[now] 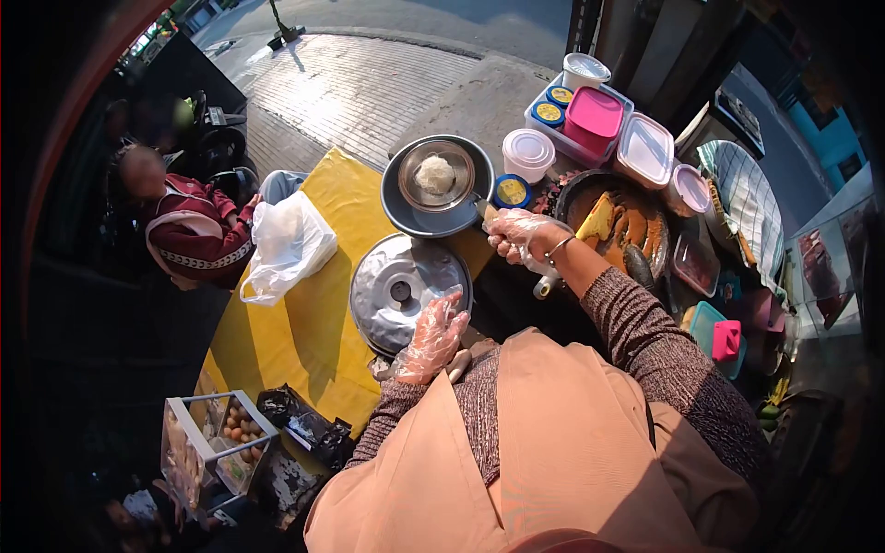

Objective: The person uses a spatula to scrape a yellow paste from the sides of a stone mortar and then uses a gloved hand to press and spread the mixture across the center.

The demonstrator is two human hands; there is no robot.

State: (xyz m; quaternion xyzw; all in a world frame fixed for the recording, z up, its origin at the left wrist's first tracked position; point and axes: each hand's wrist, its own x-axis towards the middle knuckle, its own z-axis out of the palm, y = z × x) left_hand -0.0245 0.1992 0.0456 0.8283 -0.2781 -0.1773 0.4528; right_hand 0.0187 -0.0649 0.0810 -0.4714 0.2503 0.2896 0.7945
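My right hand (524, 236), in a clear plastic glove, is closed around the handle of a utensil whose far end reaches the rim of a grey basin (398, 205). In that basin sits a metal strainer bowl (473, 177) with a pale white clump (435, 174) in it. My left hand (433, 339), also gloved, rests with spread fingers at the lower right edge of a round metal lid (378, 300); nothing shows in it. Right of my right hand, a dark stone mortar (660, 241) holds brown paste, a yellow piece (599, 219) and a dark pestle (638, 264).
Lidded tubs (528, 155) and a pink-lidded box (595, 115) stand at the back right. A white plastic bag (288, 244) lies on the yellow cloth (318, 355). A person (198, 221) sits at the left. A case with eggs (241, 429) stands at lower left.
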